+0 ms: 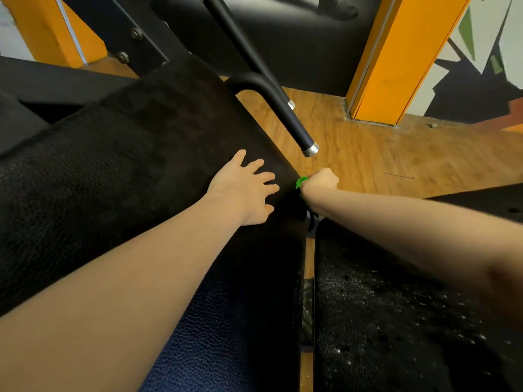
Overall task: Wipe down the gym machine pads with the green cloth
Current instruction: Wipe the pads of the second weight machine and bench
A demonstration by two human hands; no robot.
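A large black textured pad [119, 165] of the gym machine slopes across the left and middle of the view. My left hand [246, 190] rests flat on it near its right edge, fingers spread. My right hand [319, 183] is curled into a fist just past that edge and grips the green cloth [300, 183], of which only a small bunched bit shows at the wrist side. A second black pad [396, 321] lies under my right forearm, at the lower right.
A black metal handle bar [283, 114] with a silver end cap juts out above my right hand. An orange pillar [396, 60] stands on the wood floor [382, 159] behind. The black machine frame [135, 38] with bolts rises at the upper left.
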